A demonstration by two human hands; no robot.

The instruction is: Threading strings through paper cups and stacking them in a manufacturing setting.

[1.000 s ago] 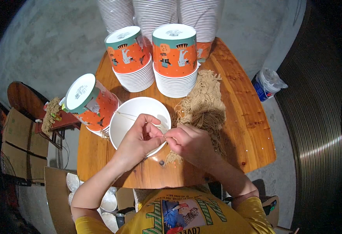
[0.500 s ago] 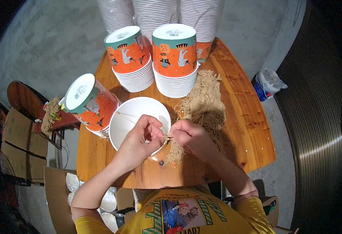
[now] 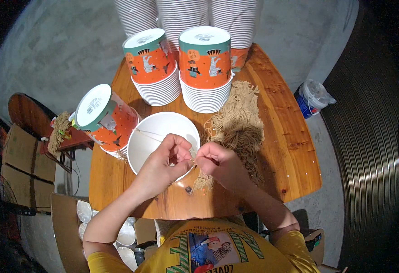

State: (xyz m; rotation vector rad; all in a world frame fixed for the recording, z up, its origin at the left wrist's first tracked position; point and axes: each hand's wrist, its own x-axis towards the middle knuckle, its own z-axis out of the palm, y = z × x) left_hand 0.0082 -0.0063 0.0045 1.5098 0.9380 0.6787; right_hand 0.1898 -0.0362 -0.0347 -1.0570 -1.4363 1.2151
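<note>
An open white paper bucket (image 3: 139, 152) stands in front of me on the wooden table. A thin tan string (image 3: 148, 133) runs from its left rim across the opening toward my fingers. My left hand (image 3: 164, 160) is over the bucket's right side, thumb and fingertips pinched on the string. Just right of it, my right hand (image 3: 222, 164) pinches the string's end close to the left fingertips; the exact spot is partly hidden by the fingers. Right of the bucket lies a bundle of tan strings (image 3: 240, 107), darker where shadow falls on it.
Stacks of upturned orange and green paper buckets (image 3: 205, 63) stand at the back, with taller wrapped white-rimmed stacks (image 3: 181, 18) behind. Another stack (image 3: 110, 123) leans at the left. A cardboard box (image 3: 67, 227) with white buckets is below. A lidded pail (image 3: 313, 98) sits on the right floor.
My right hand has turned slightly and its fingers are curled tighter beside the left fingertips. The bit of string between the hands shows less. The left hand has barely moved.
</note>
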